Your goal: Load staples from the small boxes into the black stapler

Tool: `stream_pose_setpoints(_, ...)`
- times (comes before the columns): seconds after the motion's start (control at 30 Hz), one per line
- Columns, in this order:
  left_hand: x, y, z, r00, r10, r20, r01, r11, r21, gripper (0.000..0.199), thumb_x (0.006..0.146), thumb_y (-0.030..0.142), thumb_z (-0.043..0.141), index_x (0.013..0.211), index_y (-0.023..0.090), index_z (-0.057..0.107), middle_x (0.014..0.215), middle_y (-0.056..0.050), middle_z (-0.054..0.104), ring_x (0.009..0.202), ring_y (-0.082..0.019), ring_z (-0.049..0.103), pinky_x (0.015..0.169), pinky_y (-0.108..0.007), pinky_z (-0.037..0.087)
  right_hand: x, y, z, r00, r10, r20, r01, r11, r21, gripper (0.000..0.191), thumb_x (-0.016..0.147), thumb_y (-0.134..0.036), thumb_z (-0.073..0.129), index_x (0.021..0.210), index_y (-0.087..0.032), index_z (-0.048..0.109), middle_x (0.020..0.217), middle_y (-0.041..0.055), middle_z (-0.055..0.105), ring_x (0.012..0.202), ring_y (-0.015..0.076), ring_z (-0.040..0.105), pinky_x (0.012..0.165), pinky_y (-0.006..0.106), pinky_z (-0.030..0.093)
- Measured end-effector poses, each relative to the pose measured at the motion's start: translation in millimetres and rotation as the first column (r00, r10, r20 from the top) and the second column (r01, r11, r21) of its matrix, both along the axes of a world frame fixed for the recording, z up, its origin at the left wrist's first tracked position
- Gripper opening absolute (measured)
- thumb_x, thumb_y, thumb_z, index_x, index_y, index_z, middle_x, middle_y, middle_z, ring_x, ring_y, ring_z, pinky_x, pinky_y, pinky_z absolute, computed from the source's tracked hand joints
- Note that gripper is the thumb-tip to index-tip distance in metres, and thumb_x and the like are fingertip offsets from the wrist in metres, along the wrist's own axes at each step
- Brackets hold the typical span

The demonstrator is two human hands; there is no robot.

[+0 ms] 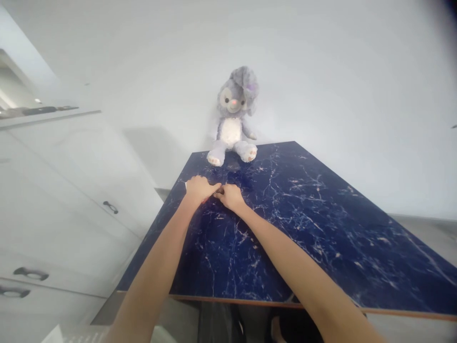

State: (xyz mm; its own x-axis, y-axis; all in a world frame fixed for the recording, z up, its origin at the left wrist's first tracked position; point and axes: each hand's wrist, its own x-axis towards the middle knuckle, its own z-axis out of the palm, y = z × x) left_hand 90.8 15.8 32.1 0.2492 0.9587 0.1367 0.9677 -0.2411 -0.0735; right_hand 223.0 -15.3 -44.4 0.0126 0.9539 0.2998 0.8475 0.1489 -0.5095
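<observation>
Both arms reach forward over a dark blue marble-patterned table (303,228). My left hand (200,187) is closed, its thumb stretched toward the other hand, and a sliver of something white shows at its outer edge. Beside it, my right hand (231,196) is curled, with thumb and fingers drawn together. A small dark thing (220,190) shows between the two hands; its kind is hidden by the fingers. Just beyond them a grey plush rabbit (232,131) with a white belly sits upright at the table's far end, apart from both hands.
A pale wall (339,95) rises behind the plush toy and along the right. White cabinets (64,190) with dark handles stand to the left. The table's near edge (250,301) runs below my forearms, with a person's feet partly visible under it.
</observation>
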Motion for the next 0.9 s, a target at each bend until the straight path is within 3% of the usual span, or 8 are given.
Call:
stream_pose_setpoints(0.13,-8,2,4.3,1.000,0.000,0.009,0.000,1.000,0.002,0.075,0.080,0.079,0.045,0.101,0.015,0.080,0.103,-0.022,0.075,0.100,-0.039,0.070,0.086,-0.046,0.054,5,-5,3.1,0.999,0.030,-0.012,-0.029,0.999,0.043,0.020,0.089,-0.035,0.070,0.077,-0.018,0.072,0.086,0.0098,0.073,0.081,0.0219,0.068,0.074,0.029,0.048)
stream_pose_setpoints(0.23,-9,4,4.2,0.998,0.014,0.060,-0.013,1.000,-0.014,0.079,0.080,0.084,0.040,0.103,0.020,0.080,0.104,-0.021,0.076,0.103,-0.039,0.070,0.087,-0.047,0.053,29,-18,2.6,0.998,0.062,-0.008,-0.061,0.994,0.091,0.017,0.088,-0.032,0.070,0.080,-0.018,0.071,0.089,0.0082,0.071,0.083,0.0195,0.066,0.076,0.027,0.047)
stream_pose_setpoints(0.37,14,4,-5.7,0.983,-0.017,0.184,0.018,1.000,-0.001,0.083,0.076,0.089,0.042,0.104,0.021,0.079,0.107,-0.019,0.076,0.106,-0.040,0.068,0.091,-0.048,0.051,67,-43,-2.1,0.997,0.069,0.031,-0.072,0.990,0.120,0.018,0.091,-0.034,0.069,0.085,-0.017,0.070,0.087,0.0055,0.068,0.077,0.0166,0.063,0.076,0.027,0.048)
stream_pose_setpoints(0.5,26,-1,-13.7,0.977,-0.058,0.203,0.042,0.996,0.083,0.090,0.078,0.086,0.045,0.114,0.010,0.075,0.108,-0.027,0.073,0.116,-0.047,0.061,0.099,-0.055,0.045,75,-57,-5.0,0.994,0.066,0.088,-0.081,0.982,0.172,0.024,0.098,-0.031,0.058,0.115,-0.018,0.067,0.111,0.0090,0.067,0.095,0.0186,0.064,0.089,0.029,0.049)
stream_pose_setpoints(0.6,-10,-3,-22.2,0.945,-0.149,0.290,0.090,0.974,0.207,0.076,0.094,0.069,0.035,0.135,0.011,0.062,0.121,-0.023,0.070,0.133,-0.043,0.050,0.110,-0.056,0.036,71,-55,-7.7,0.970,0.183,0.158,-0.214,0.956,0.203,0.031,0.100,-0.026,0.053,0.129,-0.022,0.063,0.125,0.0084,0.063,0.110,0.0195,0.060,0.100,0.030,0.045)
stream_pose_setpoints(0.73,-85,-4,-39.0,0.882,-0.251,0.399,0.053,0.894,0.445,0.052,0.100,0.045,0.036,0.132,0.013,0.062,0.127,-0.016,0.069,0.124,-0.032,0.057,0.113,-0.049,0.036,70,-49,-12.0,0.946,0.257,0.195,-0.294,0.936,0.195,0.027,0.101,-0.022,0.049,0.122,-0.020,0.066,0.115,0.0085,0.067,0.104,0.0201,0.061,0.100,0.033,0.045)
stream_pose_setpoints(0.8,-105,-4,-47.5,0.863,-0.341,0.373,0.162,0.886,0.435,0.045,0.097,0.035,0.040,0.129,0.017,0.065,0.127,-0.012,0.070,0.121,-0.029,0.058,0.112,-0.046,0.040,71,-49,-13.6,0.950,0.249,0.186,-0.284,0.940,0.192,0.025,0.100,-0.022,0.050,0.119,-0.020,0.066,0.110,0.0085,0.067,0.101,0.0209,0.060,0.098,0.033,0.045)
stream_pose_setpoints(0.9,-107,-1,-58.4,0.840,-0.461,0.285,0.356,0.866,0.350,0.045,0.088,0.025,0.047,0.128,0.021,0.067,0.133,-0.006,0.068,0.131,-0.029,0.051,0.115,-0.046,0.039,73,-50,-14.3,0.955,0.243,0.169,-0.274,0.942,0.192,0.025,0.099,-0.021,0.050,0.120,-0.018,0.063,0.110,0.0088,0.067,0.100,0.0216,0.060,0.095,0.033,0.045)
